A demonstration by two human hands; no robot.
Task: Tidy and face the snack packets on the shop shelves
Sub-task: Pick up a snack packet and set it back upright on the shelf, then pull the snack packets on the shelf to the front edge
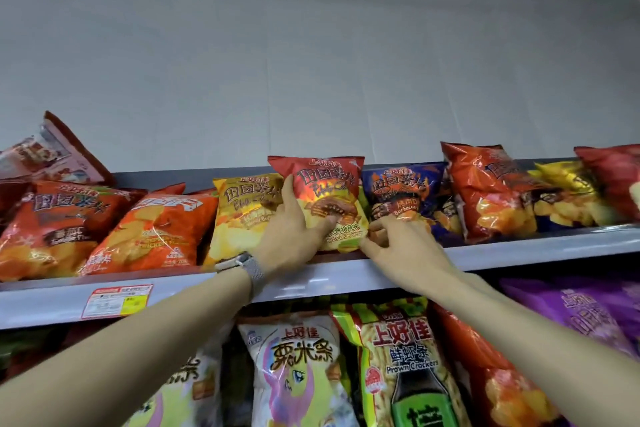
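Observation:
A red crisp packet (323, 187) stands upright on the top shelf (519, 250), face forward. My left hand (294, 232) holds its left side, index finger up the edge and thumb across the front. My right hand (401, 246) pinches its lower right corner at the shelf lip. A yellow packet (242, 208) leans just left of it. A dark blue barbecue packet (401, 191) stands just right, partly behind my right fingers.
Orange and red packets (152, 229) lean at the left of the top shelf; red and yellow ones (491, 191) slump at the right. A price label (116, 302) sits on the shelf rail. The lower shelf holds corn sticks (294, 367), prawn crackers (405, 364) and purple packets (585, 312).

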